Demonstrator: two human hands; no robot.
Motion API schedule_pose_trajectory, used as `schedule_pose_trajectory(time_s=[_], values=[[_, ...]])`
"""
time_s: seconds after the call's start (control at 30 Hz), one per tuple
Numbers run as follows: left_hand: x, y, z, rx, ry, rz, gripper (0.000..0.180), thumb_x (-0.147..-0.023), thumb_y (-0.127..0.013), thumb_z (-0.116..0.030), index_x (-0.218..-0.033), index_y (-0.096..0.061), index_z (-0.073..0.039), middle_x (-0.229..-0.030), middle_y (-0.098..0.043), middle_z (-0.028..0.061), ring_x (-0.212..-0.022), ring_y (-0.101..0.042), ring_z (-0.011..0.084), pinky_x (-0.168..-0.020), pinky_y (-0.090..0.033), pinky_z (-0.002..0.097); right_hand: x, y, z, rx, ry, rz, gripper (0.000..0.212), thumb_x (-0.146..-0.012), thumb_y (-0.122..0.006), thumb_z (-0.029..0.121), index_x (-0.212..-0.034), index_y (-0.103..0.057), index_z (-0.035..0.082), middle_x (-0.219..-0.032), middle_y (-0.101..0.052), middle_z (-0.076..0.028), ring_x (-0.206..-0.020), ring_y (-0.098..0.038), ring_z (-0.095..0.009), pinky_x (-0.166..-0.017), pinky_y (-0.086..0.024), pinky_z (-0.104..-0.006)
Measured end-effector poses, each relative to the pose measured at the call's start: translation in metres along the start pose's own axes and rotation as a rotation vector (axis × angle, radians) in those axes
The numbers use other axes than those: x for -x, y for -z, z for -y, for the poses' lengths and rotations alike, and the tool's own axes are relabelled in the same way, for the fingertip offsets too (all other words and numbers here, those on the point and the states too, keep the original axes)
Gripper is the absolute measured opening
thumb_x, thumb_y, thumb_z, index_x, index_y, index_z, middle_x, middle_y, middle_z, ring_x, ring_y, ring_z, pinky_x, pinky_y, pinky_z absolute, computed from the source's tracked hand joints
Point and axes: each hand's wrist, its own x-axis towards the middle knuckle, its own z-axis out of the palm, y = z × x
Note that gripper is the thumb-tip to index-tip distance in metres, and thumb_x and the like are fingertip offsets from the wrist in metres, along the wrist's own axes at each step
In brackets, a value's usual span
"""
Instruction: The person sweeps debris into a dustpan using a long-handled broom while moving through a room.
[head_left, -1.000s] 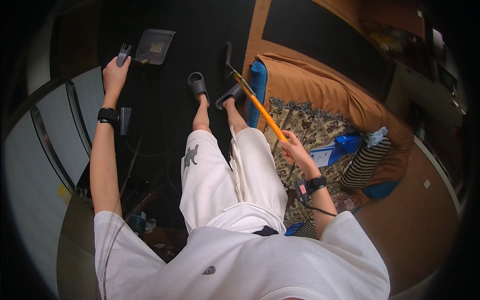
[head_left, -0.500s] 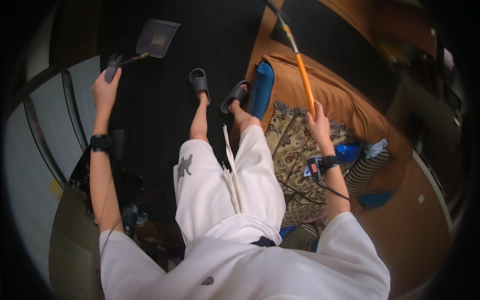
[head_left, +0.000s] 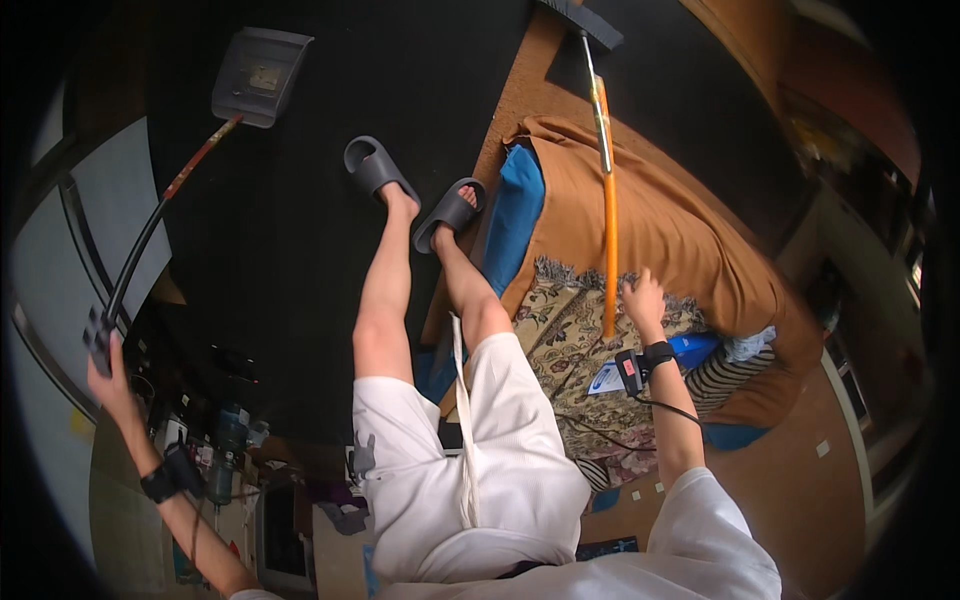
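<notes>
At the far left, my left hand [head_left: 116,385] is closed around the dark toothed end of a long dustpan handle. The grey dustpan [head_left: 262,78] is at the upper left, joined to that hand by the red and black handle. On the right, a broom [head_left: 610,230] with an orange pole rests along the side of a cloth-covered bed, its dark head [head_left: 585,22] at the top of the picture. My right hand [head_left: 644,302] is just right of the pole's lower end, apart from it, with fingers loosely bent and nothing visible in them.
The bed [head_left: 650,215] has a brown cover and a patterned blanket [head_left: 560,320]. On it are a blue packet [head_left: 692,348] and a striped pillow [head_left: 735,383]. Grey slippers [head_left: 375,165] are on my feet. Bottles [head_left: 232,428] and clutter stand at the lower left.
My right hand has let go of the broom pole and moved slightly down. My left hand has moved down and left, and the dustpan has shifted left with its handle.
</notes>
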Motion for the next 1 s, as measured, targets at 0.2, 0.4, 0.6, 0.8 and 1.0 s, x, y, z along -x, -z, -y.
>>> schedule_pose_trajectory(time_s=[0.2, 0.4, 0.6, 0.8, 1.0], values=[[-0.048, -0.267, -0.183, 0.634, 0.554, -0.182, 0.047, -0.089, -0.046, -0.037, -0.122, -0.044, -0.005, -0.12, -0.046, 0.0068, -0.105, -0.046, 0.0138, -0.089, -0.035, 0.0235, -0.124, 0.027, 0.12, -0.504, 0.433, -0.267, 0.017, -0.079, -0.055, 0.018, -0.089, -0.057, 0.004, -0.084, -0.061, -0.014, -0.082, -0.058, -0.032, -0.072, -0.045, -0.0405], [-0.028, -0.674, -0.173, 1.424, 0.972, -0.174, 0.061, -0.089, -0.038, -0.049, -0.138, -0.026, -0.017, -0.141, -0.029, -0.0025, -0.131, -0.023, 0.0127, -0.108, -0.012, 0.0296, -0.258, -0.03, 0.267, -0.47, 0.471, 0.152, 0.018, -0.074, -0.054, 0.016, -0.084, -0.067, 0.009, -0.087, -0.064, -0.016, -0.085, -0.061, -0.031, -0.078, -0.047, -0.0369], [-0.042, -0.671, -0.169, 1.448, 1.129, -0.097, 0.06, -0.087, -0.039, -0.05, -0.137, -0.028, -0.018, -0.142, -0.028, -0.0022, -0.131, -0.025, 0.0145, -0.107, -0.013, 0.0314, -0.319, -0.114, 0.317, -0.367, 0.453, -0.018, 0.022, -0.076, -0.048, 0.013, -0.09, -0.064, 0.008, -0.082, -0.065, -0.014, -0.082, -0.062, -0.03, -0.074, -0.047, -0.0365], [-0.043, -0.686, -0.161, 1.453, 1.147, -0.074, 0.063, -0.087, -0.038, -0.052, -0.139, -0.022, -0.019, -0.144, -0.021, -0.0002, -0.132, -0.02, 0.0164, -0.108, -0.011, 0.0331, -0.341, -0.141, 0.332, -0.586, 0.478, -0.146, 0.021, -0.072, -0.056, 0.006, -0.092, -0.052, 0.004, -0.079, -0.06, -0.013, -0.077, -0.059, -0.029, -0.069, -0.046, -0.0365], [-0.047, -0.687, -0.17, 1.326, 1.225, -0.175, 0.065, -0.085, -0.04, -0.054, -0.137, -0.028, -0.017, -0.143, -0.026, -0.0001, -0.13, -0.025, 0.0159, -0.107, -0.013, 0.0318, -0.339, -0.151, 0.338, -0.663, 0.468, -0.223, 0.023, -0.068, -0.063, 0.003, -0.084, -0.047, 0.004, -0.076, -0.051, -0.01, -0.066, -0.053, -0.025, -0.062, -0.045, -0.0338]])
